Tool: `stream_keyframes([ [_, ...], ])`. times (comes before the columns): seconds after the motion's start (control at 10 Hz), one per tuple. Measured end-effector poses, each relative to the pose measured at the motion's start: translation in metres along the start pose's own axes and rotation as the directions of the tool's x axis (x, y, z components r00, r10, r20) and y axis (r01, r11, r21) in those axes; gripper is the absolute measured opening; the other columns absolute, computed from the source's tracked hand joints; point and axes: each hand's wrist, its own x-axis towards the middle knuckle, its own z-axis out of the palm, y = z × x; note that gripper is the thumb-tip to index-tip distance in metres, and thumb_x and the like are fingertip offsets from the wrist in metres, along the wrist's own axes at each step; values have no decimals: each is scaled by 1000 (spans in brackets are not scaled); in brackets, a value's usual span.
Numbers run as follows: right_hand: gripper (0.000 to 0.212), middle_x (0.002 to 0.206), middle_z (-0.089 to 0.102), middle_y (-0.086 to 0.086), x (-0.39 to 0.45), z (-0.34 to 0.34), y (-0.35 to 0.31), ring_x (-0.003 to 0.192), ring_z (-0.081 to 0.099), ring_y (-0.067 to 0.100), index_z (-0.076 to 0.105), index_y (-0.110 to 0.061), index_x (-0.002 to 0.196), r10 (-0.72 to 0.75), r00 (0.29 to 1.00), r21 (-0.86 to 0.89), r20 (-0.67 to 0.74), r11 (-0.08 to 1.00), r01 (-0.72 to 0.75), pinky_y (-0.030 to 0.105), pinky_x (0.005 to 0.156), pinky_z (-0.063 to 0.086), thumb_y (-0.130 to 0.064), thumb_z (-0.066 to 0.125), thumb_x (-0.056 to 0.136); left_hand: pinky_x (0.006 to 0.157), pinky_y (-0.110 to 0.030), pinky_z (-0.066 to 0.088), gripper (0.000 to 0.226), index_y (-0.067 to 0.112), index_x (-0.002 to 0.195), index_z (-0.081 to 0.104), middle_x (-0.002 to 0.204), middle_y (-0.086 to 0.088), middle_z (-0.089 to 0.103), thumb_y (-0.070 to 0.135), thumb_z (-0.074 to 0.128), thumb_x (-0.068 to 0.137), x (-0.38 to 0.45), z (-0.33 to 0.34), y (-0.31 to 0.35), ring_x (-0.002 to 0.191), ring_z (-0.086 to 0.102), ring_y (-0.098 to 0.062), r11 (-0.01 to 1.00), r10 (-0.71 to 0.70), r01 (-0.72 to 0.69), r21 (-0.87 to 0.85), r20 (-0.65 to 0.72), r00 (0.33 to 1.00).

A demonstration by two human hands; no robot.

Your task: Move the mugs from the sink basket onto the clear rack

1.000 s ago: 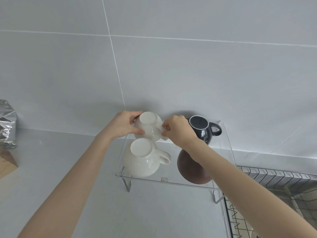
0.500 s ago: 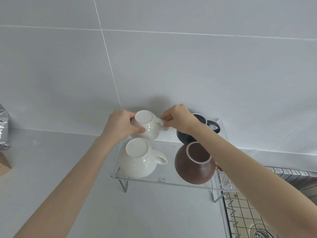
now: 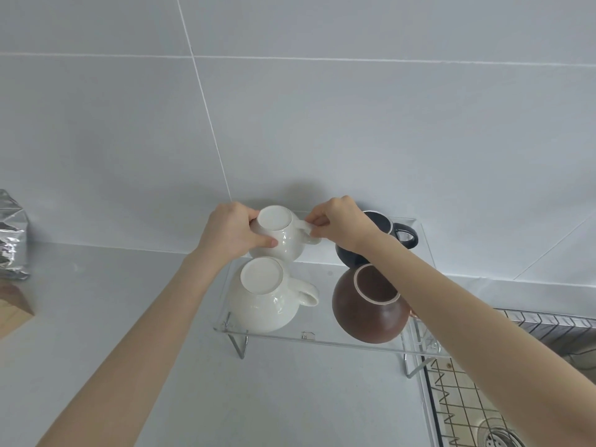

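A clear rack (image 3: 354, 338) stands on the counter against the tiled wall. At its back left an upside-down white mug (image 3: 283, 235) is held by both hands: my left hand (image 3: 230, 233) wraps its body and my right hand (image 3: 338, 222) pinches its handle. In front of it a second white mug (image 3: 264, 298) rests upside down. A brown mug (image 3: 371, 308) sits at the front right and a dark navy mug (image 3: 387, 235) behind it, partly hidden by my right arm. The wire sink basket (image 3: 461, 398) lies at the lower right.
A silver foil bag (image 3: 11, 240) and a wooden block (image 3: 13, 311) stand on the counter at the far left. The sink drain (image 3: 496, 438) shows under the basket. A metal dish rack edge (image 3: 554, 327) runs along the right.
The view has shifted slightly. Both hands stay on the rear white mug, which has hardly moved at the back left of the rack.
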Motion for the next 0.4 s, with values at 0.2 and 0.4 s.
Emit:
stream_keyframes([
  [0.2,40,113,66,19,-10,2,-4,107,59,32,53,-8,123,-7,1000,-34,20,999,8,41,95,46,-2,55,83,59,-32,39,32,10,79,64,69,-5,59,39,72,68,-3,-1,11,73,53,-24,994,-89,94,-55,98,991],
  [0.4,42,112,64,-2,-105,-7,-20,108,58,8,46,-25,128,32,985,370,-170,928,34,27,96,44,-14,54,88,110,-30,21,67,15,141,24,152,-7,25,37,54,86,-36,21,46,139,24,-21,949,18,-47,-311,-94,995],
])
